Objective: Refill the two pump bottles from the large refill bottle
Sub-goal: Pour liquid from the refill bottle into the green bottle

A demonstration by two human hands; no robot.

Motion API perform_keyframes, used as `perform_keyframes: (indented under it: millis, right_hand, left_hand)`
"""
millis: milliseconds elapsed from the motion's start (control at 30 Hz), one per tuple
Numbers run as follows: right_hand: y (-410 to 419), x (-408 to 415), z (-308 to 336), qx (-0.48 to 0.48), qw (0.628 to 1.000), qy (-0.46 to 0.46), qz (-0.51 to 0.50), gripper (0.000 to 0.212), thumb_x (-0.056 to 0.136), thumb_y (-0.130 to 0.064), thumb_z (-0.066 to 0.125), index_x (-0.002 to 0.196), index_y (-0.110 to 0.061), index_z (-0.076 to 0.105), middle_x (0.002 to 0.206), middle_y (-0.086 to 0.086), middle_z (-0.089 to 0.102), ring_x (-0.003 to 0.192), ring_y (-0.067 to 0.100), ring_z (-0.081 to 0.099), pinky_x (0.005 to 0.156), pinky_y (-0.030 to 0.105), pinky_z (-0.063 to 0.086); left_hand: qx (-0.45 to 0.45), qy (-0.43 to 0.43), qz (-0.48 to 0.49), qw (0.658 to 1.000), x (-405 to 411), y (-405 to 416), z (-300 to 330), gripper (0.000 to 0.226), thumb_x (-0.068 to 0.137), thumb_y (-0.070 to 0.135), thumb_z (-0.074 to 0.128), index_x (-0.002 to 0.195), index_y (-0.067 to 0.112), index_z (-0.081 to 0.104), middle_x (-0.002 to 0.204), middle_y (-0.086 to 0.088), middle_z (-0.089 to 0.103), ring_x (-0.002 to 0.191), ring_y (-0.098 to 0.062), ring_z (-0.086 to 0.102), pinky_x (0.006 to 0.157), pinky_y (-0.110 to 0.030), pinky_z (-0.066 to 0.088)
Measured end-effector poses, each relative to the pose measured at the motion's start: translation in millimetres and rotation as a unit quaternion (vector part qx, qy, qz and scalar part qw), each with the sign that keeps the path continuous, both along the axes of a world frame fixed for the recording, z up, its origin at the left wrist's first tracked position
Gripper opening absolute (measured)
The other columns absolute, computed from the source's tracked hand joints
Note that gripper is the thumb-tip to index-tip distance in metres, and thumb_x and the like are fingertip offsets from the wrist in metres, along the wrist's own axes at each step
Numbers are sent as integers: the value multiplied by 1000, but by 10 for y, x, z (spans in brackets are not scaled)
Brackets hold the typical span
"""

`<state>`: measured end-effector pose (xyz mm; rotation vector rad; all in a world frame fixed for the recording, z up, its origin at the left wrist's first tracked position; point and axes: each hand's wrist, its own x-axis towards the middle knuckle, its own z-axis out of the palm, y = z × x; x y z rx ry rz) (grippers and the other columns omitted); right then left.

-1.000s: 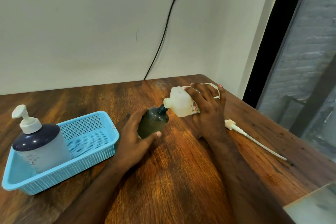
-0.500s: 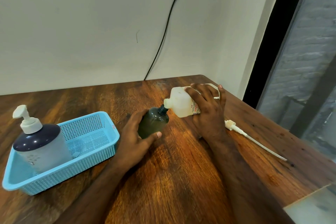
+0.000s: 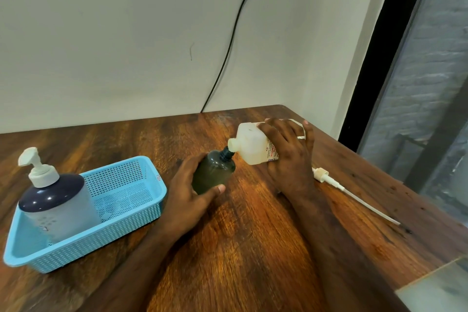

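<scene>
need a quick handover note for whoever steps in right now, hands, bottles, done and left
Left hand grips the dark bottle on the table.
Right hand holds the white refill bottle tipped, spout at the dark bottle's open neck.
Removed pump lies on the table, right of the hands.
Big pump bottle stands capped in the blue basket.
Fill level unclear. Left: finish pouring, refit pump, fill the basket bottle.

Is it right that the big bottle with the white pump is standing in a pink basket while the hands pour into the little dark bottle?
Not quite: the basket is light blue, not pink, as the head view shows. The rest holds: the big pump bottle stands in it while the right hand tips the white refill bottle into the little dark bottle, held by the left hand.
</scene>
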<state>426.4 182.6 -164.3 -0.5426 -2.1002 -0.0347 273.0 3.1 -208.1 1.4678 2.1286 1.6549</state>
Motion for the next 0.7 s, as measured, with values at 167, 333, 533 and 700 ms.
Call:
perform_keyframes:
  millis: [167,333,533,700]
  right_hand:
    - [-37,-21,-15,-63,998,-21,4,73,74,-25,87,138,-27,54,146,0,55,139,26,45,122,57,14]
    - [-85,-84,-80,-178,983,28,19,74,75,-30,86,138,-35,48,140,-4,56,131,24,45,112,57,35]
    - [-35,-137,-156,-289,951,93,54,93,66,-33,95,144,-31,44,141,-4,54,130,17,47,102,44,52]
    - [-32,-186,-181,-328,935,112,70,93,66,-37,94,143,-34,42,141,-9,54,124,7,47,86,17,49]
  left_hand:
    - [-2,-29,-10,1000,2,5,-26,72,82,32,82,136,51,40,127,39,44,116,24,43,80,-3,44]
    - [-5,-90,-32,995,33,36,-58,70,81,33,83,134,56,43,134,29,49,124,3,47,92,-24,47]
    - [0,-147,-48,988,87,44,-40,76,72,42,82,137,46,43,142,16,52,130,-6,50,99,-29,47]
    - [2,-160,-36,986,63,46,-52,72,79,24,85,136,44,44,142,14,53,132,-11,50,107,-38,47]
